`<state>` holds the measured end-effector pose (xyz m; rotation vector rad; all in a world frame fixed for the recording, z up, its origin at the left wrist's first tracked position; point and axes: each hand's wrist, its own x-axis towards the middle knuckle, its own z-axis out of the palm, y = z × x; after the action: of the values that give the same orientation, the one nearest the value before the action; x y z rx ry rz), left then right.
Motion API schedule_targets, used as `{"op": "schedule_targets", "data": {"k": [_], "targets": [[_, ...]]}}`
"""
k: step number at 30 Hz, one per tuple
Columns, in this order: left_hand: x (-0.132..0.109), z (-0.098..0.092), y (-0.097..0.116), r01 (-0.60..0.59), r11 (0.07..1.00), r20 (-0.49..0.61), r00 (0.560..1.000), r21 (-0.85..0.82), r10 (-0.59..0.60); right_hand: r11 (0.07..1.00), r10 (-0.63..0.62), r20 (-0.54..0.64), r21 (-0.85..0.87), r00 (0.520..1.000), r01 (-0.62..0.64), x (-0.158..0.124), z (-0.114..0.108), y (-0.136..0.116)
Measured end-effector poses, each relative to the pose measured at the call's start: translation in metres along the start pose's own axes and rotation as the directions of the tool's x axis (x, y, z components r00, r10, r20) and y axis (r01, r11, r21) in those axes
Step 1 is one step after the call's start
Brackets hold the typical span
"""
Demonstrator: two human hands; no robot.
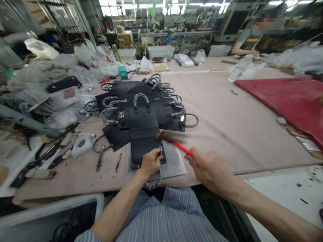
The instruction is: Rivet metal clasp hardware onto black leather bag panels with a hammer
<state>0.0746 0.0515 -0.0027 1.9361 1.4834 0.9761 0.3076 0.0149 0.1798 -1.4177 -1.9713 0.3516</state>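
My left hand (150, 162) is closed around a short metal punch (160, 150), held upright on the near end of a black bag panel (144, 124). In my right hand (202, 166) is the red handle of a hammer (174, 138); its head is blurred and hangs just above and right of the punch. The panel's near end lies over a pale, speckled slab (174, 164). A plastic-wrapped handle loop (155, 184) hangs off the near side below my left hand. At the panel's far end stands another wrapped handle (141, 99).
More black panels with wrapped handles (161, 87) are piled beyond. Left of the slab lie metal tools (100, 159) and a thin rod (118, 162). Clear plastic bags (63, 67) crowd the left; a red sheet (282, 101) covers the right. Another person (248, 38) sits across the table.
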Motion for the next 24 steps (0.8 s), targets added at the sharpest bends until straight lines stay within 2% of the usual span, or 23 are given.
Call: {"op": "schedule_targets", "data": {"k": [1,3,5,7,8,10,11,12,13,14,16,17,18,20,22,24], "targets": [[0.0,0.0,0.0,0.0,1.0,0.007,1.0,-0.003,0.0,0.998,0.026,0.132,-0.063,0.991,-0.018,-0.003,0.003,0.007],[-0.001,0.0,-0.001,-0.009,1.0,-0.002,1.0,-0.014,0.009,0.984,0.118,0.257,-0.158,0.959,-0.079,-0.006,0.003,0.025],[-0.002,0.001,-0.001,-0.019,1.0,-0.02,1.0,-0.021,0.018,0.958,0.248,0.27,-0.213,0.931,-0.193,-0.007,0.002,0.047],[-0.003,0.001,0.0,-0.015,1.0,-0.02,1.0,-0.022,0.015,0.921,0.386,0.235,-0.156,0.892,-0.358,-0.009,0.007,0.073],[-0.004,0.0,0.001,-0.011,1.0,-0.017,1.0,-0.023,0.011,0.886,0.463,0.264,-0.116,0.846,-0.448,-0.012,0.012,0.088],[-0.004,-0.001,0.004,-0.005,1.0,-0.013,1.0,-0.029,0.004,0.766,0.625,0.329,-0.085,0.708,-0.637,-0.019,0.03,0.12],[-0.004,-0.001,0.005,0.001,0.999,-0.014,1.0,-0.032,-0.002,0.718,0.674,0.357,-0.109,0.647,-0.688,-0.023,0.041,0.135],[-0.004,-0.001,0.006,0.007,0.999,-0.013,1.0,-0.034,-0.007,0.708,0.694,0.339,-0.157,0.635,-0.689,-0.027,0.052,0.147],[-0.004,-0.002,0.007,0.013,0.999,-0.011,1.0,-0.034,-0.013,0.746,0.664,0.301,-0.218,0.684,-0.629,-0.03,0.062,0.156],[-0.004,-0.002,0.008,0.018,0.999,-0.008,1.0,-0.032,-0.019,0.796,0.6,0.243,-0.278,0.763,-0.537,-0.032,0.073,0.161],[-0.004,-0.003,0.009,0.027,0.999,0.003,1.0,-0.027,-0.027,0.881,0.362,0.11,-0.365,0.926,-0.302,-0.033,0.092,0.155],[-0.003,-0.003,0.01,0.03,0.999,0.007,1.0,-0.025,-0.03,0.909,0.23,0.065,-0.37,0.971,-0.191,-0.032,0.102,0.145],[-0.004,-0.004,0.01,0.033,0.999,0.009,0.999,-0.022,-0.033,0.932,0.118,0.038,-0.349,0.992,-0.098,-0.031,0.112,0.132],[-0.004,-0.005,0.011,0.046,0.999,0.021,0.999,-0.023,-0.045,0.969,-0.052,0.078,-0.237,0.996,0.069,-0.028,0.134,0.103],[-0.006,-0.004,0.012,0.068,0.997,0.041,0.997,-0.043,-0.066,0.974,-0.131,0.138,-0.167,0.982,0.154,-0.028,0.159,0.079],[-0.006,-0.002,0.013,0.109,0.987,0.037,0.994,-0.114,-0.106,0.966,-0.146,0.172,-0.187,0.974,0.178,-0.032,0.18,0.067]]}}
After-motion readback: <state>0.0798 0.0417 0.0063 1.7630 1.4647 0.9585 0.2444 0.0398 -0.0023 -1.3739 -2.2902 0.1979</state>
